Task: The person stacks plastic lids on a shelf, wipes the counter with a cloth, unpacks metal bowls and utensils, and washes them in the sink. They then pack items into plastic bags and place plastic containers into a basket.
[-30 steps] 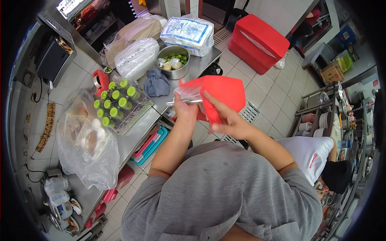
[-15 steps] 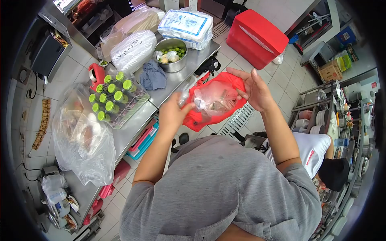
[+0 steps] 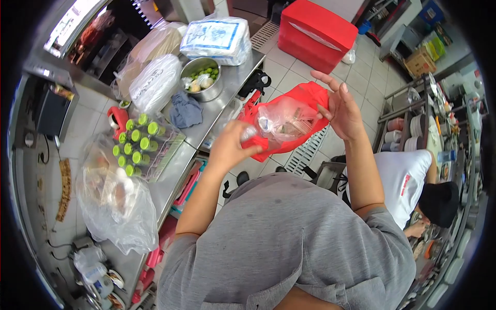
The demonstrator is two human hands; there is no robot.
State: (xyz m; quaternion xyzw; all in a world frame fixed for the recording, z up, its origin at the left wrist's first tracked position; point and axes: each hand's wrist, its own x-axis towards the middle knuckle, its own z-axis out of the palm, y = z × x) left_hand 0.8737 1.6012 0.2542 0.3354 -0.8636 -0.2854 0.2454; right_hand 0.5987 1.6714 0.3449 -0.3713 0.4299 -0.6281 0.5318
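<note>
Between my hands hangs an open red plastic bag (image 3: 297,95), its mouth facing up. Inside it lies a clear plastic bag (image 3: 281,121) with thin stick-like things, too blurred to name. My left hand (image 3: 230,147) closes on the red bag's near left edge. A crumpled see-through piece (image 3: 249,134) shows at its fingers; I cannot make out its kind. At the bag's right edge is my right hand (image 3: 343,113), index finger stretched out and the lower fingers hooked on the rim.
On the steel table (image 3: 206,120) stand green-capped bottles (image 3: 135,147), a pot of green limes (image 3: 209,93), a grey cloth (image 3: 186,110), a white-blue package (image 3: 217,40) and a clear bag (image 3: 116,206). A red box (image 3: 318,36) sits beyond. A person in white (image 3: 395,181) bends at the right.
The view has turned slightly, shifting the table leftward. Both hands and the red bag sit a little farther right in view. The bag stays between my hands.
</note>
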